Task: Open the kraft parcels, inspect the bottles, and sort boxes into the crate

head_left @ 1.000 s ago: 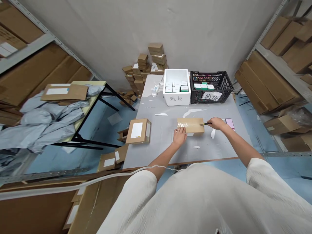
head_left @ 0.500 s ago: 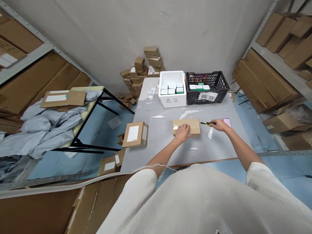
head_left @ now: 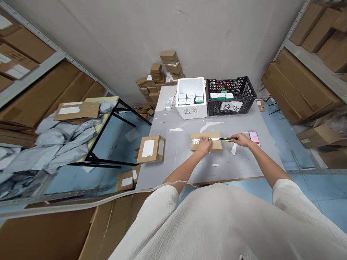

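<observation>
A small brown cardboard box (head_left: 216,145) lies on the grey table (head_left: 176,155), with shiny clear tape along its top. My left hand (head_left: 204,144) rests on the top of the box, fingers spread and holding nothing. In my right hand (head_left: 240,139) is a black and yellow utility knife (head_left: 229,139). Its tip touches the right end of the box, at the line of the tape. A phone (head_left: 254,138) with a lit pink screen lies just right of my right hand.
A white foam bin (head_left: 192,111) and a black crate (head_left: 251,99), both holding small boxes, stand at the table's back. A labelled carton (head_left: 150,149) sits at the left edge. White paper scraps (head_left: 234,148) lie about. A white cable (head_left: 108,199) crosses before my left arm.
My right hand has moved left with the knife, whose tip has come from beside the box to its right end. My left hand has shifted slightly on the box. More of the phone shows.
</observation>
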A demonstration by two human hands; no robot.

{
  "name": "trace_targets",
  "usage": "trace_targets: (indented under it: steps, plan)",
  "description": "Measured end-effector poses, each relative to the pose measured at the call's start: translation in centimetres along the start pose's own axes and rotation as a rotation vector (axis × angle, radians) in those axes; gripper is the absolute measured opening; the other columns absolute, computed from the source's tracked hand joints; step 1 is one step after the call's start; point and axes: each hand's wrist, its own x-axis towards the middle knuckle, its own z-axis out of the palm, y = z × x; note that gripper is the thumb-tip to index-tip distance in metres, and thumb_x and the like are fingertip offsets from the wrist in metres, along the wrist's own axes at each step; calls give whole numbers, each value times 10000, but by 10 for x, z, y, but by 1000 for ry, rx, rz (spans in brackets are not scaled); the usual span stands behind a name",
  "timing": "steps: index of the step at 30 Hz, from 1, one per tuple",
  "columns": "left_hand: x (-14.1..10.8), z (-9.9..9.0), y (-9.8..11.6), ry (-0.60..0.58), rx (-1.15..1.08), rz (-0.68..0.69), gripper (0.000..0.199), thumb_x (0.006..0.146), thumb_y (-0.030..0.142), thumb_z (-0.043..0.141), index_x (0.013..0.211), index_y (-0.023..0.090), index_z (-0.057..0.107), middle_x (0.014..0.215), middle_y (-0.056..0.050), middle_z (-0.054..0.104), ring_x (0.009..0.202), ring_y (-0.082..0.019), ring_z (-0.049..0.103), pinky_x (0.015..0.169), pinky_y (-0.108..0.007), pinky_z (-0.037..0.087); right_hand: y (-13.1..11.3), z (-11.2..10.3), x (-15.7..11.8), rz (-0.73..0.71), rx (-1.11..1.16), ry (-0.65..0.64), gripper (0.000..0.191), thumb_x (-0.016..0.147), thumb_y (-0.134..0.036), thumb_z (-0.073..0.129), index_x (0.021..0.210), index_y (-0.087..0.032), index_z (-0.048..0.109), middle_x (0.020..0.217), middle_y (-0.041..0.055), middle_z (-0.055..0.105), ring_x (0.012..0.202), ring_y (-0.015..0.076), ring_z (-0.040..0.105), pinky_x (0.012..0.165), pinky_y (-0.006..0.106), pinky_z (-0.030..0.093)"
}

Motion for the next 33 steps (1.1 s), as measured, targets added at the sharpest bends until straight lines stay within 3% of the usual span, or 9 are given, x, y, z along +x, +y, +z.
trace_targets:
  steps: [5,11,17,20,25,30,33]
  plan:
    - [-1,8,-2,20,-18,9,691,824,274,872,1429,192,550,1401,-180,606,1312,-365,626,1329,-539,186,2,-1,20,-28,-177,-54,377,1043,-390,536,1280,-268,802,1024,64,818,864,225,677,726,281,399]
    - [-8,15,-3,59,10,27,684,882,314,834,1478,248,504,1381,-144,624,1268,-332,653,1309,-554,214,-9,-1,44,-114,-283,-73,327,1022,-341,530,1182,-268,806,1124,86,815,991,245,693,852,306,439]
    - [-8,14,-3,44,7,1,689,856,301,862,1451,212,527,1392,-164,616,1272,-328,648,1316,-525,215,-1,6,29,-13,64,-213,350,986,-496,563,988,-227,787,838,27,728,732,175,604,668,263,421]
    - [-6,15,-3,44,-6,-3,675,851,303,860,1440,230,537,1374,-149,624,1262,-335,655,1308,-546,223,11,14,15,35,247,-266,403,936,-594,615,960,-224,773,797,10,693,677,156,572,620,256,425]
    - [-5,15,-4,37,-11,0,686,838,294,887,1433,202,559,1377,-164,609,1265,-326,642,1319,-520,215,22,29,2,65,362,-250,440,891,-640,673,953,-213,761,736,8,670,653,162,572,583,253,443]
    - [-4,12,-5,38,-13,1,669,848,293,878,1437,198,574,1379,-168,605,1256,-311,637,1323,-489,212,16,50,0,37,419,-131,446,915,-634,608,880,-200,705,758,8,658,676,163,566,608,255,450]
    - [-5,10,-5,31,10,2,652,861,322,869,1432,204,577,1376,-162,615,1223,-307,651,1328,-486,202,13,55,-5,30,458,-134,416,929,-608,581,873,-207,675,781,3,660,693,160,575,628,251,460]
